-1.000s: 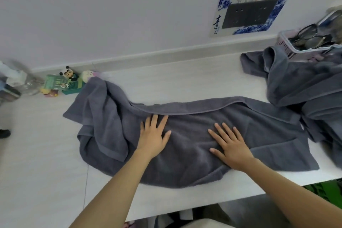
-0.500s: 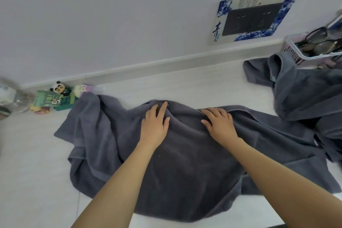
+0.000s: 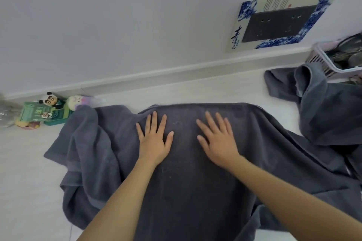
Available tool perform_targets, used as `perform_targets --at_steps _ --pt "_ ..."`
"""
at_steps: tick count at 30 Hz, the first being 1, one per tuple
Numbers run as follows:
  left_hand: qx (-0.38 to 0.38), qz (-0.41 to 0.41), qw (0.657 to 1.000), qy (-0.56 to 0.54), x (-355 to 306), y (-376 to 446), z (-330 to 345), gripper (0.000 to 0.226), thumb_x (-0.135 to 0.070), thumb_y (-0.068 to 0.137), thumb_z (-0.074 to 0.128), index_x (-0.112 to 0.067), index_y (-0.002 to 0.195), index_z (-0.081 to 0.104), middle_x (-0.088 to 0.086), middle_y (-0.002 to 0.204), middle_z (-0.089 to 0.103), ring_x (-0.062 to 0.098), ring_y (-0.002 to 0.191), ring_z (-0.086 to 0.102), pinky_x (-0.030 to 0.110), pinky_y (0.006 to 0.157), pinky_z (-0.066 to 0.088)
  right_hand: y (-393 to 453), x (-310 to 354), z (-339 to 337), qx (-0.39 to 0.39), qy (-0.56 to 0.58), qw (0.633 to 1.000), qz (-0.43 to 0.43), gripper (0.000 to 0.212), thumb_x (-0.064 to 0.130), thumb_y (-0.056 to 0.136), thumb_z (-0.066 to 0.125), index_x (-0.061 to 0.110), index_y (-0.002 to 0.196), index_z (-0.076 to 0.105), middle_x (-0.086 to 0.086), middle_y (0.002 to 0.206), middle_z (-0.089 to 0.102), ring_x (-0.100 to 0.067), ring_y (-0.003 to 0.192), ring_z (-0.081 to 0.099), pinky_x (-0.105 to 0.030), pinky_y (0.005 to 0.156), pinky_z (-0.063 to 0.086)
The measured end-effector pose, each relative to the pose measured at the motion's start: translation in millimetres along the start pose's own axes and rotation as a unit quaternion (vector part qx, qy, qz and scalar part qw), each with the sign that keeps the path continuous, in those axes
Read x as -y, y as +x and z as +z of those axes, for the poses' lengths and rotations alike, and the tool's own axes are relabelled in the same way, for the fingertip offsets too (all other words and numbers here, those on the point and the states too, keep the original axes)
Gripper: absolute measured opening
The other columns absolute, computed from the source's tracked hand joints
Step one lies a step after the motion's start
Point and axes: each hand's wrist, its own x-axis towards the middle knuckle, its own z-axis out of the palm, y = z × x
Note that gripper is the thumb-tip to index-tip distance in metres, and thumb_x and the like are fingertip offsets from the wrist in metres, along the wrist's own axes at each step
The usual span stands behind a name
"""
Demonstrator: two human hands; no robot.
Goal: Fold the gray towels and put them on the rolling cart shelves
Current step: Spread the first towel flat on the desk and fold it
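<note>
Pressing flat on the gray towel [image 3: 188, 182], the left hand [image 3: 154, 143] and the right hand [image 3: 219, 143] lay side by side with a narrow strip of cloth between them, palms down, fingers straight and spread, holding nothing. Both pointed toward the wall, their fingertips just short of the towel's smooth far edge. The towel was spread across the white table [image 3: 23, 182], its middle part flat under the hands and forearms, its left end bunched into loose folds and ridges, and its near side ran out of the bottom of the view. To the right, a pile of more gray towels [image 3: 329, 111] sat rumpled on the table, touching the spread towel's right end and leaning against a pale plastic basket [image 3: 321, 58] at the far right edge; what the basket held was dark and too blurred to tell. On the far left of the table, just beyond the bunched end, stood a small panda figure [image 3: 49, 100], a pale round toy [image 3: 75, 101] and a green box [image 3: 45, 113]. On the wall above the table hung a dark socket panel with a blue-and-white patterned frame [image 3: 278, 23].
</note>
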Motion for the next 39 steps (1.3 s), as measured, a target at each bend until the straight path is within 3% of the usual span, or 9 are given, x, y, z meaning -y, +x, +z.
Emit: perform_targets --at_steps 5,9,13,19,23,28,32,34,39 --pt "0.002 -0.1 0.995 0.013 30.9 -20.5 -1.6 0.071 -0.061 0.086 0.002 -0.032 0.151 -0.001 0.006 0.159 -0.012 0.027 0.145 -0.016 0.056 0.113 -0.012 -6.4 -35.4 8.8 0.063 -0.051 0.997 -0.008 0.061 0.055 0.096 0.008 0.029 0.142 0.039 -0.003 0.146 0.042 -0.031 0.135 0.038 -0.042 0.111 0.013" --pt "0.064 -0.147 0.987 -0.025 20.7 -46.4 -6.0 0.07 -0.062 0.093 0.016 -0.032 0.15 -0.012 0.006 0.157 -0.023 0.036 0.142 -0.021 0.057 0.113 -0.002 10.8 -21.1 -1.7 0.052 -0.077 0.995 0.023 0.065 0.045 0.092 0.005 0.021 0.146 0.032 -0.006 0.154 0.026 -0.031 0.143 0.02 -0.041 0.113 -0.01" --pt "0.047 -0.121 0.992 0.009 15.5 -60.8 -18.7 0.066 -0.058 0.096 0.016 -0.026 0.152 0.003 0.01 0.16 -0.003 0.032 0.146 0.0 0.051 0.115 0.006 -14.2 59.3 8.7 0.055 -0.034 0.994 -0.093 0.054 0.046 0.1 0.012 0.025 0.145 0.032 -0.003 0.151 0.028 -0.026 0.14 0.025 -0.041 0.112 0.007" --pt "0.022 -0.093 0.991 0.091 90.5 -112.3 -22.0 0.072 -0.057 0.09 0.001 -0.023 0.152 0.013 0.013 0.159 0.009 0.029 0.147 0.004 0.05 0.111 -0.017 -47.2 54.1 16.7 0.092 -0.087 0.99 -0.057 0.056 0.048 0.099 0.011 0.024 0.138 0.045 -0.004 0.141 0.049 -0.027 0.132 0.042 -0.039 0.112 0.004" --pt "-0.106 -0.063 0.992 -0.031 118.4 -141.2 -30.3 0.058 -0.044 0.093 0.024 -0.018 0.141 0.044 0.014 0.153 0.03 0.029 0.141 0.027 0.051 0.115 0.016 -45.4 110.7 5.2 0.091 -0.055 0.992 -0.074 0.054 0.036 0.089 0.028 0.013 0.124 0.062 -0.009 0.132 0.058 -0.032 0.125 0.051 -0.041 0.111 0.011" --pt "-0.219 -0.345 0.861 -0.303 145.2 -149.0 -52.3 0.05 -0.034 0.1 0.038 -0.01 0.143 0.036 0.021 0.152 0.025 0.037 0.138 0.026 0.051 0.107 0.03 -53.7 209.7 21.4 0.123 0.098 0.975 -0.159 0.077 0.061 0.082 -0.014 0.031 0.15 0.005 0.009 0.156 -0.002 -0.015 0.146 -0.005 -0.027 0.115 -0.012" --pt "-0.171 -0.501 0.73 -0.432 170.1 -140.5 -62.0 0.063 -0.033 0.095 0.052 -0.006 0.145 0.026 0.022 0.146 0.026 0.04 0.131 0.034 0.047 0.102 0.037 -48.0 248.1 34.4 0.139 0.214 0.965 -0.053 0.056 0.049 0.098 0.011 0.027 0.15 0.009 0.006 0.158 0.014 -0.01 0.146 0.002 -0.03 0.117 -0.007" --pt "-0.175 -0.487 0.734 -0.44 180.8 -138.7 -55.0 0.065 -0.028 0.09 0.061 -0.005 0.142 0.03 0.02 0.143 0.028 0.039 0.125 0.041 0.044 0.1 0.04 -47.2 258.2 40.8 0.127 0.244 0.961 -0.006 0.05 0.037 0.102 0.019 0.026 0.15 0.014 0.006 0.156 0.02 -0.008 0.145 0.004 -0.03 0.117 -0.008" --pt "-0.165 -0.451 0.771 -0.418 204.1 -139.1 -39.8 0.039 -0.018 0.083 0.07 -0.01 0.116 0.052 0.009 0.121 0.054 0.023 0.095 0.057 0.031 0.074 0.044 -49.8 265.9 47.3 0.103 0.237 0.966 0.012 0.075 0.063 0.083 0.003 0.03 0.149 0.017 0.013 0.155 0.02 -0.005 0.144 0.002 -0.029 0.115 -0.011"
